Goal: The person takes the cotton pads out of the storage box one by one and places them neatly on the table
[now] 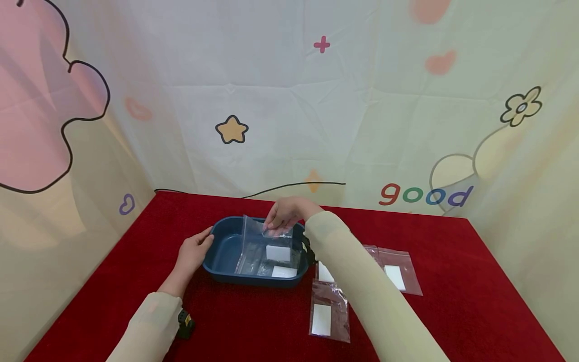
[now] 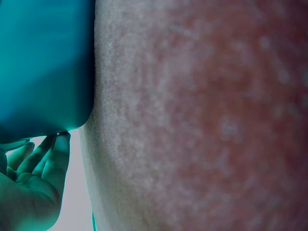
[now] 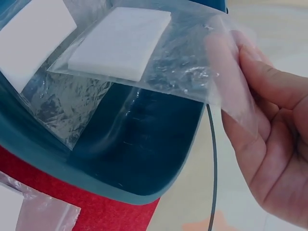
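A blue plastic basin (image 1: 221, 254) rests on the red tabletop. At its left end my left hand (image 1: 192, 251) grips the rim; the left wrist view shows that hand's fingers (image 2: 57, 159) against the basin's outside. Above the basin's right half, my right hand (image 1: 286, 213) pinches the top edge of a clear zip bag (image 3: 183, 62) between thumb and fingers. A white card (image 3: 122, 41) sits inside that bag. Beneath it in the basin lies another clear bag (image 3: 72, 115) with its own white card (image 1: 284, 272).
Right of the basin, several more clear bags with white cards lie on the red cloth (image 1: 253, 322): one near bag (image 1: 339, 306), one far-right bag (image 1: 409, 271), others partly hidden by my right forearm. A printed curtain (image 1: 280, 110) hangs behind the table.
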Demonstrator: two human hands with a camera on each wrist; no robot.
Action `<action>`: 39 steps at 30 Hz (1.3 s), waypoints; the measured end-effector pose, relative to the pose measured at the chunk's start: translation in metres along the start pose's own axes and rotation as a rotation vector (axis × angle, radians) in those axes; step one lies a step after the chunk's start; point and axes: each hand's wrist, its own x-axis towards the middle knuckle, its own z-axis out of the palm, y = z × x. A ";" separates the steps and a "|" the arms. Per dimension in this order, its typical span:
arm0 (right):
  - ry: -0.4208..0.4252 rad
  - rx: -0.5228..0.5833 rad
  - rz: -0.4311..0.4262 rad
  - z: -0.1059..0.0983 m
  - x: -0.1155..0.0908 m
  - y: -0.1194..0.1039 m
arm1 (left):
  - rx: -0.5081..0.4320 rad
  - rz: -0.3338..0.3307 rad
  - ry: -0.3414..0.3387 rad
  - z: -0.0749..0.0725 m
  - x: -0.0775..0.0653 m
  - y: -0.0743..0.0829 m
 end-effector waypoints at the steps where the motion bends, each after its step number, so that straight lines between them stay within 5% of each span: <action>1: 0.005 -0.005 -0.003 -0.001 0.000 0.000 | 0.000 0.000 -0.001 0.000 0.000 0.000; 39: 0.057 0.009 -0.121 -0.002 -0.017 -0.008 | 0.011 -0.014 0.000 0.000 0.000 0.001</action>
